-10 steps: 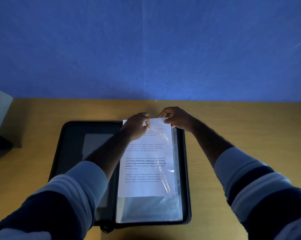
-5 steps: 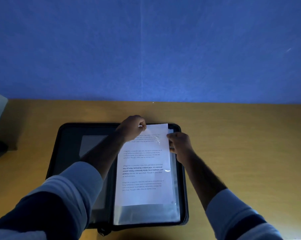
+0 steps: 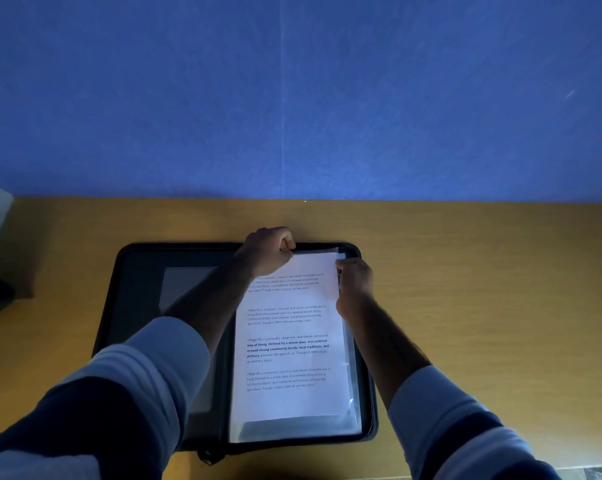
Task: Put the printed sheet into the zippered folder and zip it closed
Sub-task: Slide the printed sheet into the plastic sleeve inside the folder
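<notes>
The black folder (image 3: 147,271) lies open on the tabletop (image 3: 483,289), its left half under your forearm. Your left grip (image 3: 266,251) pinches the clear sleeve's (image 3: 292,429) top corner. Just right of it, between both grips, the printed sheet (image 3: 289,341) sits in that sleeve. Your right grip (image 3: 355,282) pinches the sheet's right edge near the top.

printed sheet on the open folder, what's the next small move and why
Probably slide the printed sheet a little toward you: a strip of clear sleeve shows bare below its near edge, and the left hand and right hand hold its far end.
</notes>
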The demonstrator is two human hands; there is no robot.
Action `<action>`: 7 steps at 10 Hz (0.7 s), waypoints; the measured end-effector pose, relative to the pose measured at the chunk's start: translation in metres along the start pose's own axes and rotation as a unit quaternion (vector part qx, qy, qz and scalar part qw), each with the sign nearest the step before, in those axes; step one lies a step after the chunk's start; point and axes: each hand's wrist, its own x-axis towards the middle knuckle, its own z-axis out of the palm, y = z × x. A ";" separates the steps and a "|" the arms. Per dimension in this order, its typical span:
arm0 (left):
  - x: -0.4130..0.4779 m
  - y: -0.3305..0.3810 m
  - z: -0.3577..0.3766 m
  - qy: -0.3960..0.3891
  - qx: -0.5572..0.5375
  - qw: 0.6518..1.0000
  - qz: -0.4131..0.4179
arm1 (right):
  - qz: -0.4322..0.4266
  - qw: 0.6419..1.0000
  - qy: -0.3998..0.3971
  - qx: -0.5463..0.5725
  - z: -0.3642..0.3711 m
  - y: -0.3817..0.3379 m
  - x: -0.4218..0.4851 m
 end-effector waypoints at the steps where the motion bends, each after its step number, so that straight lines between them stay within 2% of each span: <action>1: 0.001 0.005 0.001 -0.023 -0.004 1.000 -0.020 | -0.007 1.000 0.006 0.001 0.000 -0.003 0.003; 4: 0.002 0.010 0.006 -0.052 0.029 0.998 -0.009 | 0.001 0.998 0.032 0.053 0.000 -0.009 0.004; 5: -0.001 0.008 0.009 -0.043 0.027 0.999 -0.014 | -0.033 0.994 0.015 -0.104 -0.004 -0.018 -0.010; 6: -0.001 0.007 0.010 -0.037 0.019 0.999 -0.012 | -0.024 0.994 0.036 -0.097 -0.005 -0.014 -0.012; 7: -0.002 0.008 0.012 -0.046 0.013 0.999 -0.008 | -0.016 0.999 0.017 -0.040 -0.002 -0.008 -0.006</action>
